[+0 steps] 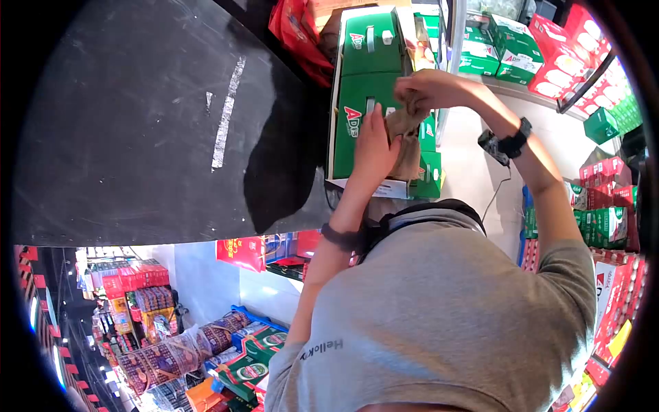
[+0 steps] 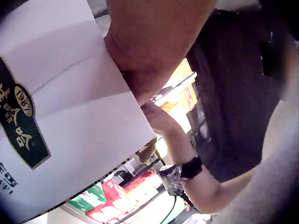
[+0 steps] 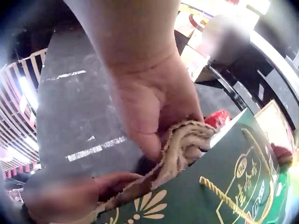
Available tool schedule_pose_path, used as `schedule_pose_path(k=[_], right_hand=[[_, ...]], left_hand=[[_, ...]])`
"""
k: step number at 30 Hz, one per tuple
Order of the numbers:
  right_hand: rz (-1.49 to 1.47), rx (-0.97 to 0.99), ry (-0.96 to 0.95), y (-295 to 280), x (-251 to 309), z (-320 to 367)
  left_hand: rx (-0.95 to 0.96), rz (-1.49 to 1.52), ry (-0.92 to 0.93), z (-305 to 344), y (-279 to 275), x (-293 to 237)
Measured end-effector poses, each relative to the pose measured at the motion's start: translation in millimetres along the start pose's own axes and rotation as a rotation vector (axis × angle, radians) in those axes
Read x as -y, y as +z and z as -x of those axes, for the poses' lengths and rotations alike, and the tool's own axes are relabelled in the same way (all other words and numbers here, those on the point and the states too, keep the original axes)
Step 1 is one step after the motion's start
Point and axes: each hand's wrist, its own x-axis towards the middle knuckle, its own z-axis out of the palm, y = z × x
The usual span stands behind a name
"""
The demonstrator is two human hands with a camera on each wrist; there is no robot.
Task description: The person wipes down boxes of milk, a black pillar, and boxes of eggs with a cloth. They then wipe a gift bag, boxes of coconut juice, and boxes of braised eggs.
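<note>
A brown ribbed cloth lies bunched along the right side of the green cartons. My right hand grips its upper end, thumb and fingers around the folds. In the right wrist view the right hand pinches the cloth at the top edge of a green box with a gold rope handle. My left hand rests on the lower carton with straight fingers, its thumb beside the cloth. The box's white side hides the left fingers in the left wrist view.
A black tabletop with white tape strips stretches left of the cartons. A red bag sits at its far edge. Stacked green and red cartons stand beyond the pale floor at right, and packaged goods lie at lower left.
</note>
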Motion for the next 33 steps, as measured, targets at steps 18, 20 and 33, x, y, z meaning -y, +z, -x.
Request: schedule_pose_path(k=[18, 20, 33], right_hand=[[-0.682, -0.173, -0.382, -11, 39, 32], [-0.754, -0.280, -0.365, 3, 19, 30], [-1.053, -0.344, -0.329, -37, 60, 1]], left_hand=[[0.221, 0.453, -0.192, -7, -154, -38], [0.214, 0.452, -0.156, -5, -163, -31], [-0.325, 0.678, -0.294, 69, -222, -51]])
